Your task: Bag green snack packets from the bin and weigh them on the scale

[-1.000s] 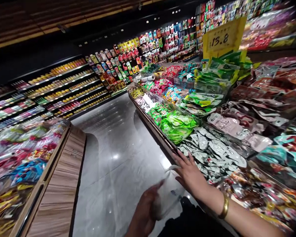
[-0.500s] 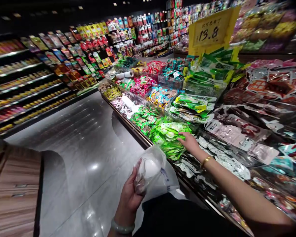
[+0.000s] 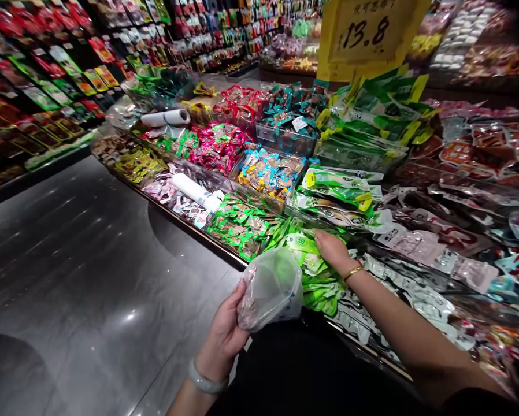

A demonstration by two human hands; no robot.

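Left hand is grasping a thin, translucent plastic bag at one side; right hand is touching flat, bright-green plastic packets near the dark display counter's front edge, its grip unclear. Packets are looking light, soft, slippery; their ends are probably offering surest hold.

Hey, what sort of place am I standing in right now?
Most likely a supermarket or snack shop: there's a yellow sign marked 13.8, side-by-side heaps of wrapped packets, and rows of hanging packages in the background.

Right-hand fingers now at green packets; plastic bag opened wider.
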